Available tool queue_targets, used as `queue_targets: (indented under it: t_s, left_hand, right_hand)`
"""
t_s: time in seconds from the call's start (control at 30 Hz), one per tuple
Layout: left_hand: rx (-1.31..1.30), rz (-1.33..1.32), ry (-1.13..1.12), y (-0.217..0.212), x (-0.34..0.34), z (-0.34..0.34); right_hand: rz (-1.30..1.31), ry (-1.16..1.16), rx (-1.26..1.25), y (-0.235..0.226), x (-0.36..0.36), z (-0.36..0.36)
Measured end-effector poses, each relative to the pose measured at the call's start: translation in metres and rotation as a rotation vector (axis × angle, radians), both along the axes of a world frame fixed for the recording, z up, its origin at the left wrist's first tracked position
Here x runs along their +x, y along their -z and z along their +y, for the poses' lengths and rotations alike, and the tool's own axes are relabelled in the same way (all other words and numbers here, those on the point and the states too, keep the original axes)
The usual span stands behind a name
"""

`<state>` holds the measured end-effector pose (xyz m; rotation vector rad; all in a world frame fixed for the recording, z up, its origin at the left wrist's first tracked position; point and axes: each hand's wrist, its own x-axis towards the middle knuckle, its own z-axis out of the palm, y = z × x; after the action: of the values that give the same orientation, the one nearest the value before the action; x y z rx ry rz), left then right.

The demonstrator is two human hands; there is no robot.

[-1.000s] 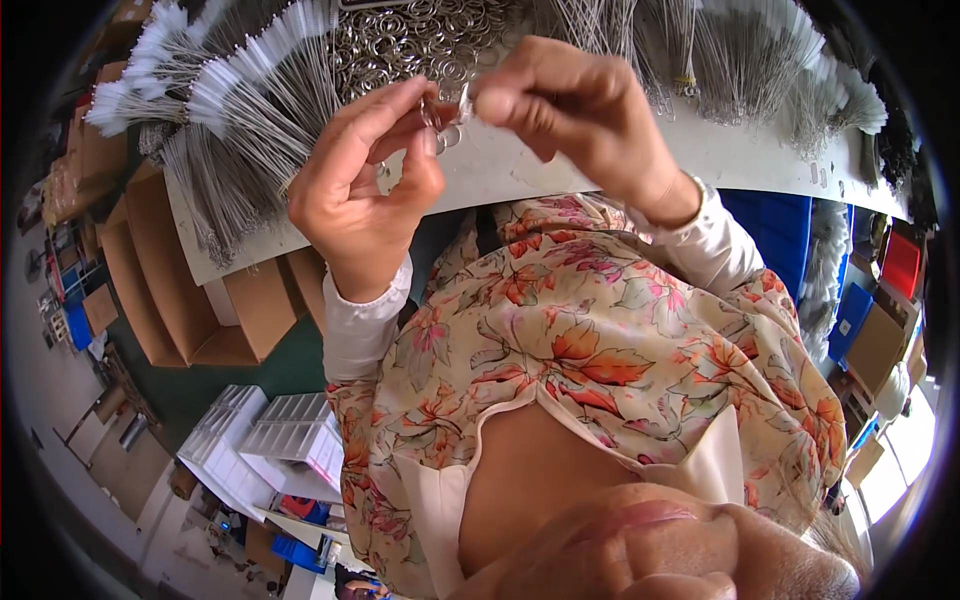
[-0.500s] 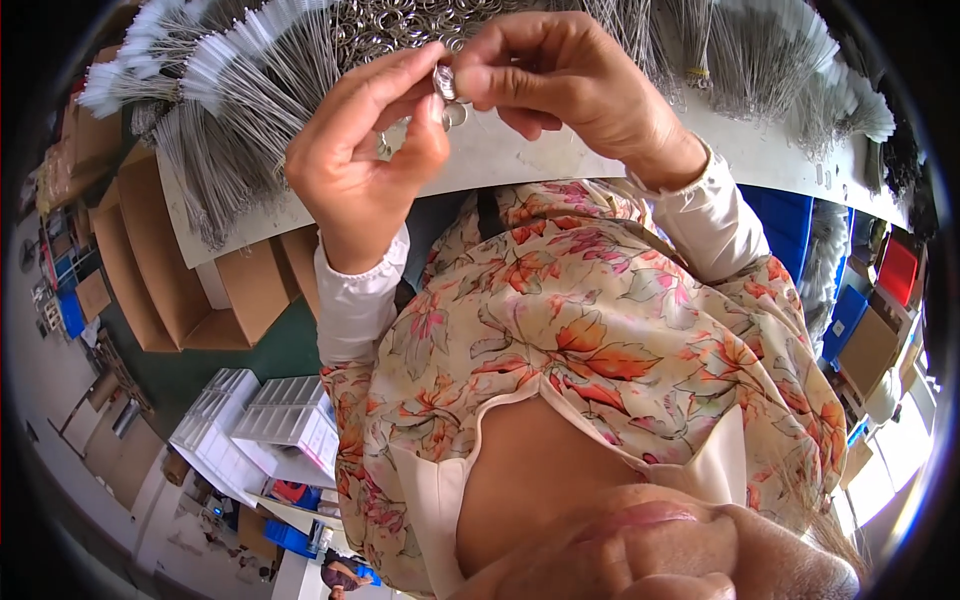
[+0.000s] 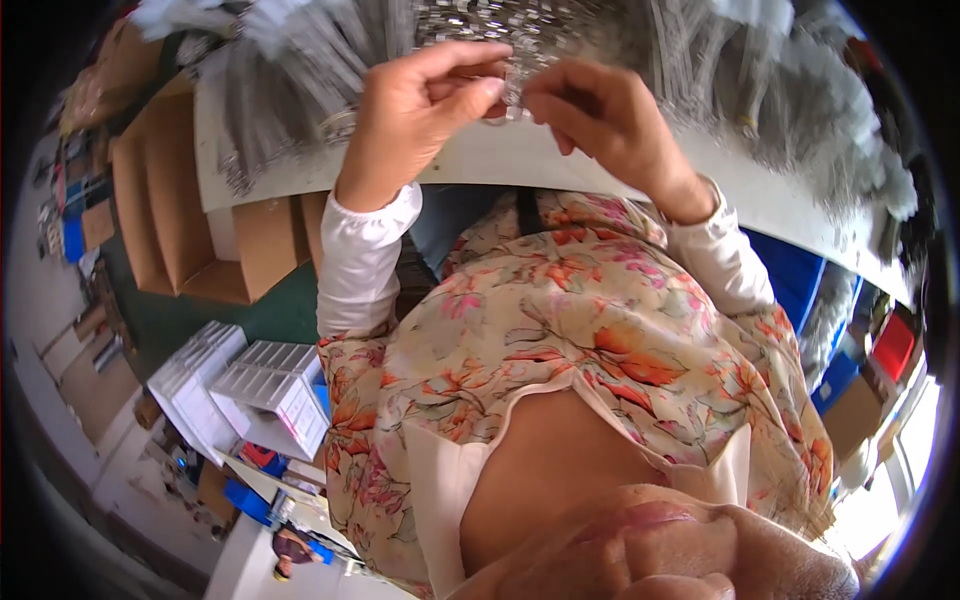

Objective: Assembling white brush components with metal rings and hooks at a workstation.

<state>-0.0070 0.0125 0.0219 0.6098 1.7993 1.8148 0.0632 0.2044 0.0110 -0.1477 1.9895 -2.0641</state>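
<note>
Metal rings point(image 3: 490, 27) piled beyond hands on table point(image 3: 480, 163). We'd guess light, stiff, slick; pinch at rim. L hand point(image 3: 408, 115) part-curled, thumb near forefinger; R hand point(image 3: 622, 125) loosely curled; can't tell if either has a ring (blur). Vs prev. frame: L pinch narrower, bright metal btwn tips less clear.

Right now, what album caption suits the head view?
Left hand and right hand close together above a pale table, a heap of shiny metal pieces beyond.
</note>
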Motion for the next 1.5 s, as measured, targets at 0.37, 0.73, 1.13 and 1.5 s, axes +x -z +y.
queue_targets:
  t_s: [0.37, 0.73, 1.13, 1.5]
  left_hand:
    - [-1.275, 0.593, -0.408, 0.054, -0.158, -0.219]
    - [-1.108, 0.553, -0.534, 0.067, -0.139, -0.231]
    - [-0.805, 0.718, -0.418, 0.009, -0.119, -0.046]
    - [-0.947, 0.699, -0.351, 0.052, -0.121, -0.041]
  right_hand:
    - [0.879, 0.074, 0.99, 0.074, 0.028, -0.017]
    - [0.612, 0.805, 0.853, 0.018, -0.007, 0.113]
    - [0.365, 0.716, 1.143, 0.02, -0.046, 0.114]
    - [0.652, 1.067, 0.667, -0.027, -0.007, 0.183]
